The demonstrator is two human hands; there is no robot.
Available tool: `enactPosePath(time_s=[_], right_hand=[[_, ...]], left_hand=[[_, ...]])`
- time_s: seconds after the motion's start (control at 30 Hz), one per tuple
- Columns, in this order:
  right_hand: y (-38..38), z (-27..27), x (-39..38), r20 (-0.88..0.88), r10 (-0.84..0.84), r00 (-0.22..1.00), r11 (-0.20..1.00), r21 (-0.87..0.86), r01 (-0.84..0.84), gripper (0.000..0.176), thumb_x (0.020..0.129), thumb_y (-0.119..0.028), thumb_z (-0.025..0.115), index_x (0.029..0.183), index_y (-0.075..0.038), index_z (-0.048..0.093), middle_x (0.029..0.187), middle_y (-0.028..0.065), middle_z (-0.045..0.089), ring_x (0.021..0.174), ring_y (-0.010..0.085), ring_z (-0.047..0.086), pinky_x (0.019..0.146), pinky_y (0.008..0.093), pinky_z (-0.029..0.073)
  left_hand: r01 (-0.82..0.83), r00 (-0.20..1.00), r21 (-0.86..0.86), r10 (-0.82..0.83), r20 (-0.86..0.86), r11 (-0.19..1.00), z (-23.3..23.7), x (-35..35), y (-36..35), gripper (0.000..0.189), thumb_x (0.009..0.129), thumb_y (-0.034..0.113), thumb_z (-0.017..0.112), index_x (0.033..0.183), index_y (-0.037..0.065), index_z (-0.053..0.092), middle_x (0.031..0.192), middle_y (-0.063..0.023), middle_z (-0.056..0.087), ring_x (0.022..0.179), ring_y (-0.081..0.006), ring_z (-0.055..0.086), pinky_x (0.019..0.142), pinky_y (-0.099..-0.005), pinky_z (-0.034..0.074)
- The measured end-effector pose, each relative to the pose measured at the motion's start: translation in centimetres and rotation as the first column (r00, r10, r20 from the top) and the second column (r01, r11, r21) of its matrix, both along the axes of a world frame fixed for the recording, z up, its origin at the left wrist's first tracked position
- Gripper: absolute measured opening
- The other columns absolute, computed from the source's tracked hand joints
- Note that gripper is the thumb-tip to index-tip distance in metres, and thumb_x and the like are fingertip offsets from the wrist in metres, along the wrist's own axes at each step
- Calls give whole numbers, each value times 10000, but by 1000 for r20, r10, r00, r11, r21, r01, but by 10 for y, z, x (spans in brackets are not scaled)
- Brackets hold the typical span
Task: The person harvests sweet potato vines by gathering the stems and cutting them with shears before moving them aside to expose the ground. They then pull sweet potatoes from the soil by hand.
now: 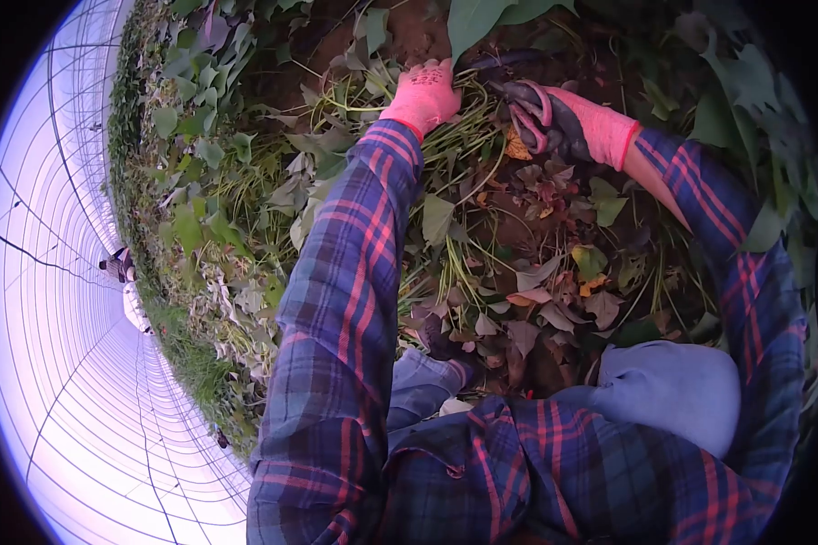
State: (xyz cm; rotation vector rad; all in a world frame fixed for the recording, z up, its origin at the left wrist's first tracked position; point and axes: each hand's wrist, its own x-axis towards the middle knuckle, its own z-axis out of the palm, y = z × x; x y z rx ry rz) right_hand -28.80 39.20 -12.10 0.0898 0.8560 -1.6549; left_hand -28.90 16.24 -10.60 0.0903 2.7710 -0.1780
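Stems [459,136] lie bunched at twelve o'clock, the left hand [423,91] closed on them. At one o'clock the right hand [573,127] grips pink-handled shears [529,123] (blades lost among leaves [536,272]), just beside the stems.

Left hand [423,95] grips the stems [454,136] at the far end of the bed, straight ahead. Right hand [568,127] is just right of it, holding the shears [529,123] between the two hands. Leaf litter [536,272] lies between both arms, ahead of the knees [673,386]. Vine row [200,182] runs along the left, greenhouse roof [54,318] beyond it, another person [118,265] far down that side.
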Motion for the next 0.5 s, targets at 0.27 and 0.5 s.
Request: enactPosePath(time_s=[0.27,0.5], right_hand=[[-6,9,-11,217,-150,964,986,108,129,181,927,-310,576,880,-136,579,716,-13,577,543,96,551,452,246,459],[-16,30,-1,-106,-257,961,966,-64,251,186,932,-231,550,1022,-84,620,863,31,632,731,156,614,667,315,525]], left_hand=[[51,989,-144,-30,144,988,15,-7,13,472,764,284,660,1199,123,571,1225,-123,535,1175,-312,492,998,-451,369],[133,991,-12,-132,24,991,33,4,11,564,686,321,760,1189,144,576,1162,-120,571,1173,-303,480,989,-447,336]])
